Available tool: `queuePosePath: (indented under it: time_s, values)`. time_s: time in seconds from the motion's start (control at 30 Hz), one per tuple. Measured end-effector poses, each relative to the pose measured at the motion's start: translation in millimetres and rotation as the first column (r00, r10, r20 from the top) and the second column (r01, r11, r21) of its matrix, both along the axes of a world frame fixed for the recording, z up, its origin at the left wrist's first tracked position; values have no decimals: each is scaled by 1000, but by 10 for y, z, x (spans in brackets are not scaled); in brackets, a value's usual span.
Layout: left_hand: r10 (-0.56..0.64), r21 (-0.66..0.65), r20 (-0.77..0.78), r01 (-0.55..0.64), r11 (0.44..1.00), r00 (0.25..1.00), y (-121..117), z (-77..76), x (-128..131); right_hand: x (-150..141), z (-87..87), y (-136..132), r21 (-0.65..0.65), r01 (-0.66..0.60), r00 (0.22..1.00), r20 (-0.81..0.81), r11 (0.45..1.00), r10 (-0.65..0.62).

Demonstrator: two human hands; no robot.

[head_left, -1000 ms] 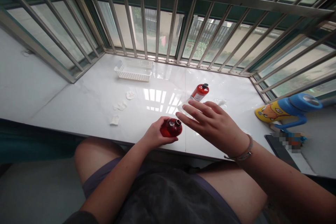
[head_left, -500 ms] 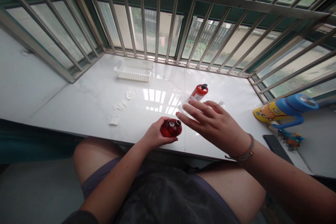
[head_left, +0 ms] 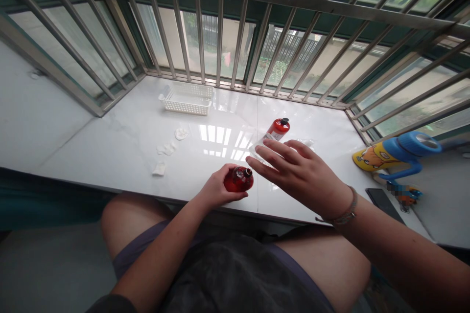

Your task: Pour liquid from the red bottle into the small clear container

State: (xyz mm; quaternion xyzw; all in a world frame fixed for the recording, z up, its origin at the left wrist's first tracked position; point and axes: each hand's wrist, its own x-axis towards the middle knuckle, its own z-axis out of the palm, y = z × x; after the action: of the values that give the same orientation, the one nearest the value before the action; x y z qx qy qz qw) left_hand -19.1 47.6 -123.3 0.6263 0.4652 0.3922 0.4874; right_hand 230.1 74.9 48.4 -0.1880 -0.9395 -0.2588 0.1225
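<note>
My left hand (head_left: 219,187) is wrapped round a clear red bottle (head_left: 239,179) near the table's front edge. The bottle's dark, narrow neck points up and no cap shows on it. My right hand (head_left: 293,168) hovers to the right, fingers stretched out and slightly apart, palm down. Just past its fingertips lies a clear plastic item (head_left: 257,150), partly hidden by the fingers; whether the hand touches it I cannot tell. Behind that stands a second red bottle (head_left: 281,128) with a black cap and a pale label, its lower part covered from view.
A white perforated basket (head_left: 187,102) sits by the window bars. Several crumpled white pieces (head_left: 167,148) lie on the white table (head_left: 121,156) at left. At right are a yellow and blue water bottle (head_left: 389,154), a dark phone (head_left: 384,204) and a small blurred item (head_left: 406,195).
The view has shifted very slightly. Both hands and the bottles keep the same positions relative to each other.
</note>
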Motion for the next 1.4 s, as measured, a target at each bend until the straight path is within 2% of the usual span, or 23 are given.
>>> queuePosePath:
  time_s: [0.53, 0.67, 0.8, 0.9, 1.0, 1.1, 1.2, 1.3, 1.4]
  values:
    - [-9, 14, 12, 9, 1000, 1000, -12, 1, 16, 11, -21, -1, -27, 7, 1000, 8, 1000, -7]
    - [-1, 16, 31, 0, 1000, 1000, -30, 51, 31, 32, -127, -23, -121, 46, 998, -28, 992, -50]
    - [-4, 10, 55, 4, 1000, 998, -45, 84, 32, 117, -361, -69, -280, 128, 975, -138, 951, -172]
    - [15, 1, 52, -15, 1000, 999, -55, 81, 6, 239, -635, -107, -411, 167, 918, -268, 896, -293]
    - [59, -18, 40, -59, 998, 997, -74, 69, -26, 375, -983, -176, -559, 159, 829, -373, 814, -418]
    - [119, -34, 27, -118, 992, 993, -104, 53, -36, 482, -1363, -281, -695, 162, 725, -397, 700, -562]
    - [172, -19, 2, -171, 985, 985, -137, 28, -22, 558, -1698, -382, -816, 166, 600, -362, 553, -713]
    - [167, 6, 5, -167, 986, 986, -162, -5, -3, 615, -1915, -447, -894, 136, 494, -312, 426, -812]
    - [153, 19, 31, -154, 988, 988, -179, -39, 5, 642, -2001, -481, -924, 102, 426, -295, 369, -856]
